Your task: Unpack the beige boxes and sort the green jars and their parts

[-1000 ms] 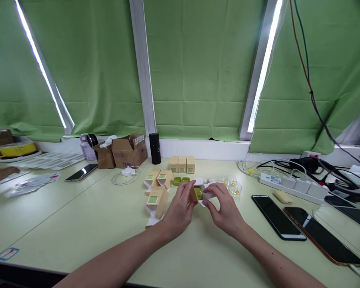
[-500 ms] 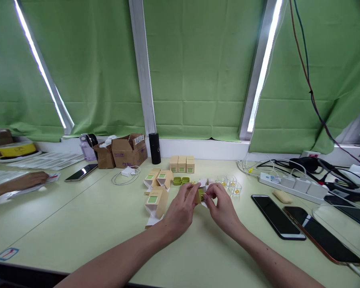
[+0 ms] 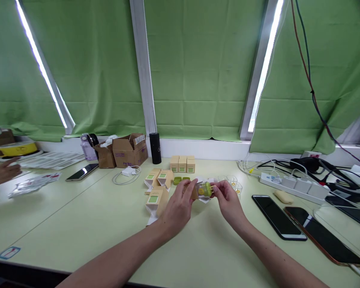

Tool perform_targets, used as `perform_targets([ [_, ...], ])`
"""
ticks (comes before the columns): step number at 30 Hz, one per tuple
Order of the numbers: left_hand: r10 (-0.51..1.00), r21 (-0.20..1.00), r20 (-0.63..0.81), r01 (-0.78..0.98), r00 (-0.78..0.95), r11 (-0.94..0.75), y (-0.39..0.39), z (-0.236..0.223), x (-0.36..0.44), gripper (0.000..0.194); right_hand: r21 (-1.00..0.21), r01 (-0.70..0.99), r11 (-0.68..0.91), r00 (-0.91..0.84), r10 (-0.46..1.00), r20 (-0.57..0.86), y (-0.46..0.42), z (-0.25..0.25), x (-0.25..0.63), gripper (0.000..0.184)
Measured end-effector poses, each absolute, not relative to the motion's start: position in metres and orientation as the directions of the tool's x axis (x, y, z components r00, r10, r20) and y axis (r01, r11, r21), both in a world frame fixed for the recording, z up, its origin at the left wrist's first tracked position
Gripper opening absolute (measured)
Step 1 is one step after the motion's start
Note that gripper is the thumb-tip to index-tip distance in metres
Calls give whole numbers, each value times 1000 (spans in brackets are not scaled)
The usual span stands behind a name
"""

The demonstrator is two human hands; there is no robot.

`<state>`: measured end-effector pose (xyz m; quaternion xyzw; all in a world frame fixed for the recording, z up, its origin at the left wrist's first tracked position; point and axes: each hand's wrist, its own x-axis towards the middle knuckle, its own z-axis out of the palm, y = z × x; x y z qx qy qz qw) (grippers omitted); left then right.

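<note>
My left hand [image 3: 177,205] is closed around a small kraft cardboard box [image 3: 194,194] lying on its side, its open end facing right. Out of that end sticks a clear container with a green top [image 3: 207,189] and something yellow inside. The fingertips of my right hand [image 3: 229,201] pinch a light cord or loop at the green top. Left of my hands are several opened kraft boxes [image 3: 156,199] with white flaps out. Green caps [image 3: 177,181] lie just behind my left hand. Clear cups with yellow bits [image 3: 237,187] stand beyond my right hand.
Closed kraft boxes [image 3: 183,163] stand at the back, near a black bottle [image 3: 155,148] and a brown carton [image 3: 129,152]. Phones [image 3: 278,218] and a power strip [image 3: 294,187] lie at right. Another person's hand [image 3: 4,172] is at far left beside a plastic packet [image 3: 33,185].
My right hand has moved right, drawing the green-topped container partly out of the box. At far left, the other person's hand has let go of the packet and pulled back left.
</note>
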<state>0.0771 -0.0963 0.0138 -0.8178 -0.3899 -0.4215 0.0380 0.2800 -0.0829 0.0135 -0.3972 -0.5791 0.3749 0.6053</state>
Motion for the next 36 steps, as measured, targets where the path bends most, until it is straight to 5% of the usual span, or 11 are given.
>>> perform_targets([
  [9,692,511,710,581,129,-633,-85,21,68,71,-947,-70,313,144,943,301,-79,28,294,50],
  [18,859,861,509,-33,62,-508,-69,19,66,70,-882,207,422,-25,904,427,-69,5,293,39],
  [27,969,852,228,-501,99,-150,-67,21,68,60,-751,437,495,-219,869,444,-79,0,291,22],
  [36,964,805,182,-593,195,-32,-75,29,71,28,-698,511,501,-252,864,435,-85,7,289,19],
])
